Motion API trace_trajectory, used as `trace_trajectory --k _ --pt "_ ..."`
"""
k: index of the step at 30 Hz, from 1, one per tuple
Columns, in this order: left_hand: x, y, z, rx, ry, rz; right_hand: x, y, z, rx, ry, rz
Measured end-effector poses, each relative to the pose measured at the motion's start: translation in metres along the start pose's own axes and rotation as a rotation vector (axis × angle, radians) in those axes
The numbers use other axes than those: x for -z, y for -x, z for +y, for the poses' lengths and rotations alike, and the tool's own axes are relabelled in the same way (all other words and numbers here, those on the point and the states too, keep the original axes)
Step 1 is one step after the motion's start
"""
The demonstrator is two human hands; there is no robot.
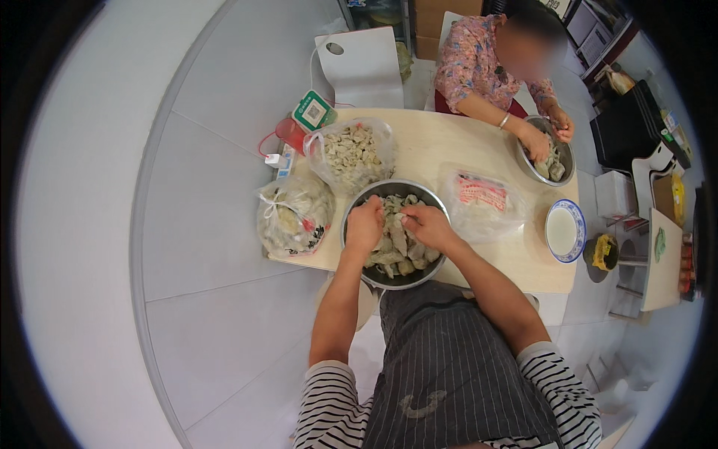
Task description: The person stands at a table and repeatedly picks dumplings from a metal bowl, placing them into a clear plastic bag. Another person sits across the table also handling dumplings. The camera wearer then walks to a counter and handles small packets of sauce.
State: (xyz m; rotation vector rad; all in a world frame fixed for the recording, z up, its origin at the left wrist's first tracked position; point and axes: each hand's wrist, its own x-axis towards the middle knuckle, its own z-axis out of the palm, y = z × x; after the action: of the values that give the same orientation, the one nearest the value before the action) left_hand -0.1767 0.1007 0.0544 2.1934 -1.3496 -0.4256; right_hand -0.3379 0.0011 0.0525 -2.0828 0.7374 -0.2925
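Observation:
A metal bowl (389, 283) stands at the near edge of the table, filled with grey-beige lumpy pieces of food (404, 258). My left hand (366, 223) is over its left side, closed with fingertips together; what they hold is hidden. From the right, my right hand (428, 227) reaches over the bowl, its thumb and fingers pinching a long grey-beige food piece. The hands are a short way apart. Just behind the bowl, an opened clear plastic bag (351, 153) holds many small pale pieces. A tied plastic bag (295, 215) of similar stuff sits left of the bowl.
Across the pale table (426, 135), a person (479, 67) works with both hands in another metal bowl (532, 173). A plastic bag with red print (486, 203) and a blue-patterned white bowl (565, 230) lie to the right. A red cup (290, 133) and a green-framed code stand (313, 112) are at back left.

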Motion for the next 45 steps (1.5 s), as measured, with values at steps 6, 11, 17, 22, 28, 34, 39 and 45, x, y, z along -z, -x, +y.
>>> trace_trajectory --k 6,11,17,22,28,34,39,45 --pt "0.003 0.003 0.01 0.134 0.946 -0.218 0.002 0.002 -0.007 -0.038 0.123 -0.036" --pt "0.002 0.0 0.0 0.171 0.391 -0.087 0.001 0.0 -0.001 -0.083 -0.048 -0.039" --pt "-0.005 0.002 -0.003 0.006 0.709 -0.137 0.012 0.007 -0.006 -0.068 -0.239 0.002" --pt "-0.009 0.0 0.003 0.05 0.707 -0.326 0.006 0.003 0.006 -0.012 -0.069 -0.073" --pt "-0.012 0.002 0.013 0.245 0.831 -0.349 0.011 0.007 0.005 -0.019 -0.12 -0.02" --pt "-0.026 0.001 -0.007 0.106 0.447 0.172 -0.003 0.016 0.007 -0.088 -0.206 0.032" --pt "0.003 0.003 0.01 0.238 0.984 -0.247 -0.009 0.013 0.039 -0.114 -0.348 0.001" --pt "-0.026 0.003 0.002 0.132 0.775 -0.208 -0.005 0.01 0.025 -0.019 -0.256 -0.096"
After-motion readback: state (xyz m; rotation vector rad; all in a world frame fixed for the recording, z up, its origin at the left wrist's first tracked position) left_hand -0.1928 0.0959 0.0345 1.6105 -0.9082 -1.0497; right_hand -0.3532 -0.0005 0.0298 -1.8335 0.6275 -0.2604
